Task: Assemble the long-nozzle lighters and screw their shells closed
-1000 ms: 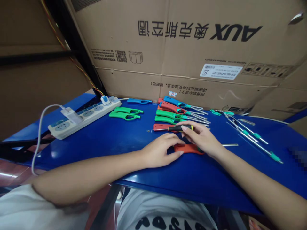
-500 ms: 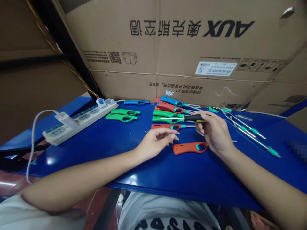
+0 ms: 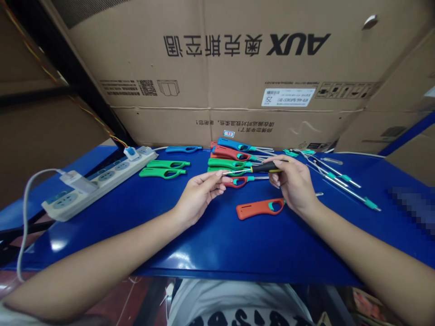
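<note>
Through the head camera, I have my right hand (image 3: 295, 182) gripping a black-and-yellow screwdriver (image 3: 268, 167) over the blue table (image 3: 204, 246), my left hand (image 3: 199, 197) pinched at its tip, any contents indiscernible; an orange lighter (image 3: 254, 210) lies on the tabletop, nearer me.

Plastic and bright metal in my right grip (image 3: 292, 183)!
Shiny screwdriver shaft (image 3: 242, 171), smooth plastic handle (image 3: 263, 167), glossy desk (image 3: 210, 246), matt cardboard (image 3: 234, 86).

black-handled screwdriver (image 3: 260, 168), nearly level, pointed left
</note>
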The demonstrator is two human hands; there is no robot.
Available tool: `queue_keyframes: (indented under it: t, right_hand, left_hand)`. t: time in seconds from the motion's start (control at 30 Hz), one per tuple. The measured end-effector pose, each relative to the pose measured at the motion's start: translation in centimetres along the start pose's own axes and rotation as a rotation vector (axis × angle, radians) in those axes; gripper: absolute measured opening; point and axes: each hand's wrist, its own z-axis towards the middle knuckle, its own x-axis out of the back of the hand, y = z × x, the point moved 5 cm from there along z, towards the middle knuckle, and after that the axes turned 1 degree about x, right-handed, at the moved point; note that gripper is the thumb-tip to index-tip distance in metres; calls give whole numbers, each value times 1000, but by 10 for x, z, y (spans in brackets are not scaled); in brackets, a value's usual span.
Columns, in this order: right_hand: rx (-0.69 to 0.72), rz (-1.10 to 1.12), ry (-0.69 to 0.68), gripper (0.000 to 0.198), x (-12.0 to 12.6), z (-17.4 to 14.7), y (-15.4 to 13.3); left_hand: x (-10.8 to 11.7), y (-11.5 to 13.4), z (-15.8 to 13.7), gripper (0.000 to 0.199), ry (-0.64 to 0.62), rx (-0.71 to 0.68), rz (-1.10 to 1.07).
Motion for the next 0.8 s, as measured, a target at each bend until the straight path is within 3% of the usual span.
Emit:
queue_keyframes:
  t: [0.2,0.53,0.8]
  right_hand:
    - [30,54,2,14,2,1,-4]
    - [46,86,11,14,3,2,-10]
    - [87,84,-11,12,5,4,-12]
  left_hand:
    - [6,0,5,27,5,-3,9]
    - [-5,-2,0,27,-194,3,-17]
    - [-6,0,0,28,-183,-26,42]
